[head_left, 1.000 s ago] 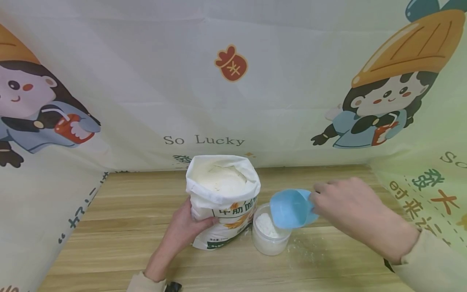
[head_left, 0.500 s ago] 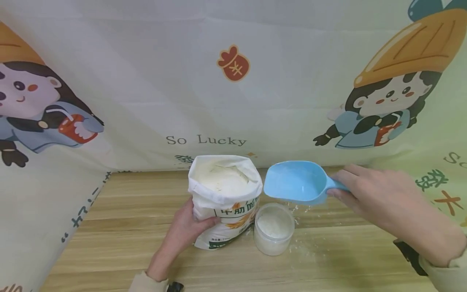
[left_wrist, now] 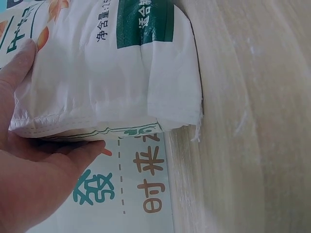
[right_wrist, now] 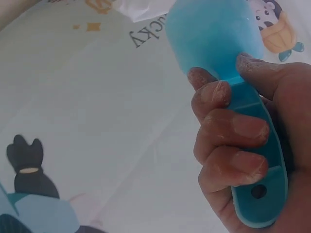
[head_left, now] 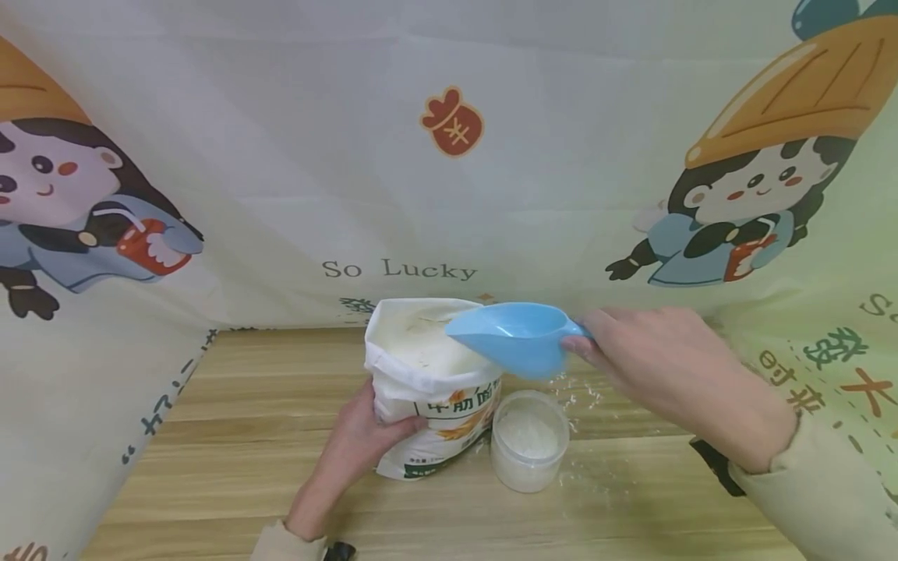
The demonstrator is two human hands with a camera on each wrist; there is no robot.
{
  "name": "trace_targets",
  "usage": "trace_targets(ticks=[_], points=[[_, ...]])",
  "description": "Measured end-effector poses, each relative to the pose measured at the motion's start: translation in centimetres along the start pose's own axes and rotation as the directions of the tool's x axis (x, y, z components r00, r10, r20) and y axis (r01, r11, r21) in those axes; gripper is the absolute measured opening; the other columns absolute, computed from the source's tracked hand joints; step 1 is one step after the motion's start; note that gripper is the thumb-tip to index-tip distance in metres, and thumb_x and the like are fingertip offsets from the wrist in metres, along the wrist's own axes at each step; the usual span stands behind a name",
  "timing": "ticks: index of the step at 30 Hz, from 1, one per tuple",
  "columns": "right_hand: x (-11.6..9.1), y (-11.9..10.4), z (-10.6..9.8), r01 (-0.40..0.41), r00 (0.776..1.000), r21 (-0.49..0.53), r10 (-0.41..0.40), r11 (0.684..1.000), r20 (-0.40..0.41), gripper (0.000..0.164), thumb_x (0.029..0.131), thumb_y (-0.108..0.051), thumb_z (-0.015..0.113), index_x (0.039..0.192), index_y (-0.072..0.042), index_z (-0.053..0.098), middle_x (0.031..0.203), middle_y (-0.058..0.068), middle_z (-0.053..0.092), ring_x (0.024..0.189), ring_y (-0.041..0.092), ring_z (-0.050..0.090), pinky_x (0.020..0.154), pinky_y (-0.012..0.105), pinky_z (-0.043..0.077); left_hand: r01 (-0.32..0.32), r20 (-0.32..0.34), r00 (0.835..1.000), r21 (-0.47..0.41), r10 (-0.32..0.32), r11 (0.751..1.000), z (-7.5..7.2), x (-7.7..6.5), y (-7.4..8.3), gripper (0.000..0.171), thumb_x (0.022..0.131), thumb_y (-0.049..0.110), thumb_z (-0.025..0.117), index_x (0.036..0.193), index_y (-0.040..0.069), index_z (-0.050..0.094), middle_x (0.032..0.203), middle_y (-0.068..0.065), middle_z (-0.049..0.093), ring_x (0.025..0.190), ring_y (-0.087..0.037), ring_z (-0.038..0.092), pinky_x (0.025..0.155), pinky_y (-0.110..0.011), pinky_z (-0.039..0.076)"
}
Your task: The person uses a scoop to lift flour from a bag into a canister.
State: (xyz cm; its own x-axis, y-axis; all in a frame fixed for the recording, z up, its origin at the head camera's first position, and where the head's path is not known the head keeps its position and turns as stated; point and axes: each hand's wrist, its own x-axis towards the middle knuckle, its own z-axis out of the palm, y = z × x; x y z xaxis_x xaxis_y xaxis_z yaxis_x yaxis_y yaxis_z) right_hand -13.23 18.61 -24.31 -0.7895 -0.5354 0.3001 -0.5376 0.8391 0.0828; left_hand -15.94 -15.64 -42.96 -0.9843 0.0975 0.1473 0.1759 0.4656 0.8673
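A white flour bag [head_left: 435, 421] stands upright with its top rolled open, full of pale flour [head_left: 414, 351]. My left hand [head_left: 358, 436] grips its left side, thumb across the front; the left wrist view shows the same hand [left_wrist: 43, 174] around the bag [left_wrist: 112, 77]. In my right hand [head_left: 652, 358] is a blue scoop [head_left: 519, 335], its tip over the bag's mouth. The right wrist view has the fingers [right_wrist: 233, 141] curled round the scoop's handle [right_wrist: 272, 204], with flour on the fingertips. A clear round tub [head_left: 529, 467] holding flour stands right of the bag.
Spilled flour [head_left: 589, 467] dusts the wooden tabletop [head_left: 245, 436] right of the tub. A printed cloth [head_left: 351, 156] hangs behind the table and along both sides.
My right hand has lifted the scoop from its tilt over the tub, levelled it, and moved it left over the bag's opening. The left hand keeps its grip on the bag.
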Motion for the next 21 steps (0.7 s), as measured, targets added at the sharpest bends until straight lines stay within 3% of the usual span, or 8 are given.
trace_targets(ticks=[8,13,21], points=[[2.9,-1.4,-0.6,-0.002,0.997,0.013,0.001,1.0,0.076,0.042,0.103,-0.037,0.065,0.07,-0.018,0.047,0.059,-0.003,0.038,0.052,0.016,0.037,0.046,0.03,0.03,-0.003,-0.001,1.0,0.001,0.003,1.0,0.0,-0.1,-0.1,0.073,0.077,0.017,0.092,0.138,0.007,0.053,0.128,-0.013,0.068,0.118,-0.033,0.064,0.101,-0.055,0.053],[4.2,-2.4,-0.7,-0.037,0.982,0.035,0.03,0.999,0.185,0.039,0.105,-0.037,0.06,0.073,-0.018,0.051,0.061,-0.002,0.043,0.055,0.017,0.042,0.047,0.03,0.033,0.003,0.0,1.0,0.001,-0.003,1.0,0.1,0.0,-0.2,0.073,0.077,0.017,0.092,0.137,0.008,0.053,0.128,-0.013,0.068,0.118,-0.033,0.064,0.1,-0.055,0.054],[5.8,-4.0,-0.3,-0.019,0.957,0.041,0.006,0.999,0.29,0.033,0.106,-0.035,0.06,0.079,-0.015,0.058,0.062,-0.002,0.041,0.057,0.016,0.043,0.048,0.029,0.035,0.01,-0.006,1.0,0.013,-0.01,1.0,0.0,-0.2,0.1,0.07,0.078,0.023,0.092,0.135,0.006,0.055,0.123,-0.013,0.07,0.113,-0.032,0.066,0.095,-0.054,0.056]])
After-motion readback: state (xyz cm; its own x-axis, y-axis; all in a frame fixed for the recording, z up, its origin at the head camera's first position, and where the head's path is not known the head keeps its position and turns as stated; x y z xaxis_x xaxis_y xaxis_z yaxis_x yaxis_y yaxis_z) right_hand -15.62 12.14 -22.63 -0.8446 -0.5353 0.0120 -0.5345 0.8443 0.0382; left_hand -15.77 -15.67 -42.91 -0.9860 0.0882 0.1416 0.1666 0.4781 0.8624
